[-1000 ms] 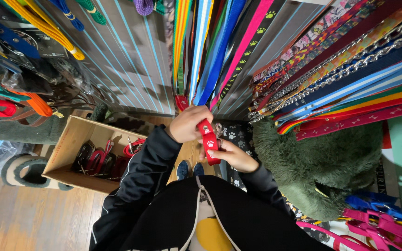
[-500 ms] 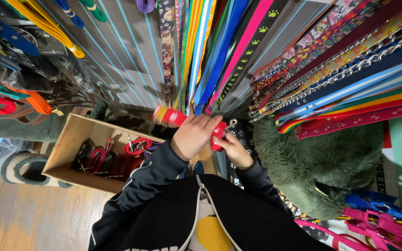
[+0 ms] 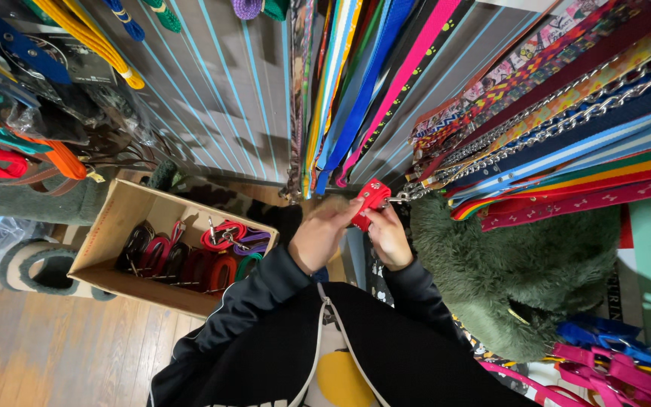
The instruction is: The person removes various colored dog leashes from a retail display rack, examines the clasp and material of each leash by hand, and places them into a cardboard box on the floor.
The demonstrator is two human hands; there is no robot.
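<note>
Left hand curled shut around the red paw-print leash, right hand pinching it from the other side. Fingertips blurred, exact grip hard to make out. Leash bunched between both hands, just above the knuckles, metal clip poking right toward hanging chain leads.

Both arms in black sleeves bent, raised in front of chest. Left hand fingers curled, pinching. Right hand just beside it, fingers closed, thumbs nearly touching, wrists angled inward.
</note>
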